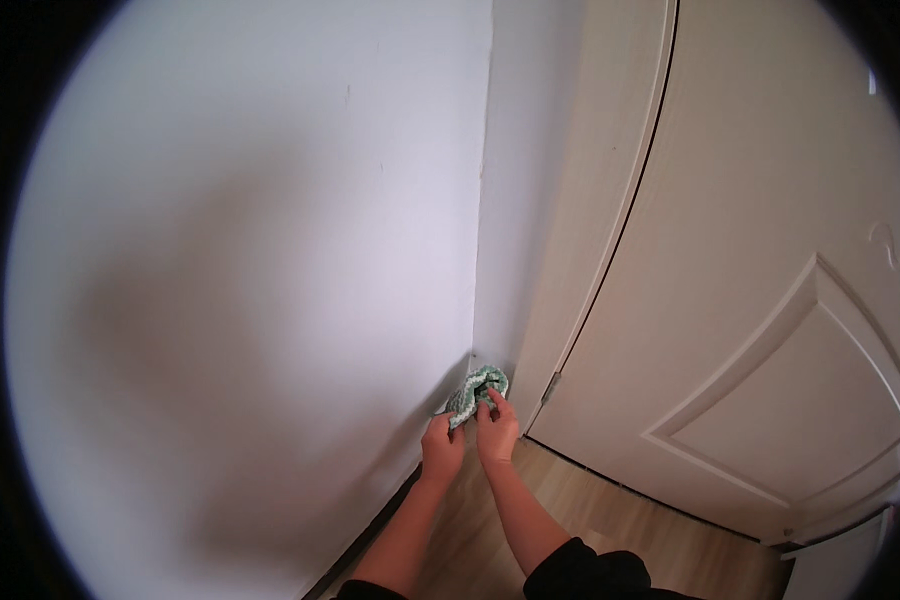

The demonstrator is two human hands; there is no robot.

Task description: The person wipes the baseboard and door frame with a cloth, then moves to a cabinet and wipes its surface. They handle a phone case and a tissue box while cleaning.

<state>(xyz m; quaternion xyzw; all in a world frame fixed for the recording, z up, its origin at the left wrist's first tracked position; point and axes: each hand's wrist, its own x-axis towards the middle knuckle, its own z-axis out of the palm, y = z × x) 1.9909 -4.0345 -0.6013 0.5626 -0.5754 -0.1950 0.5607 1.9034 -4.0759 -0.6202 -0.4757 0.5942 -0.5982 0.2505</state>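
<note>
A crumpled green-and-white textured cloth [461, 397] is up near the corner where the wall meets the door frame. My left hand [443, 450] grips its lower left edge between thumb and fingers. At the cloth's right side, the thumb and fingers of my right hand [498, 431] pinch at a fold. Something dark shows inside that fold; whether it is shadow or a small object is unclear. Part of the cloth's underside is hidden by both hands.
A white wall [270, 262] rises close on the left, with a dark baseboard [379, 525] at its foot. To the right stand a pale door frame [592, 187] and a panelled door [720, 225] with a hinge [550, 388]. Below is wood-look flooring [607, 502].
</note>
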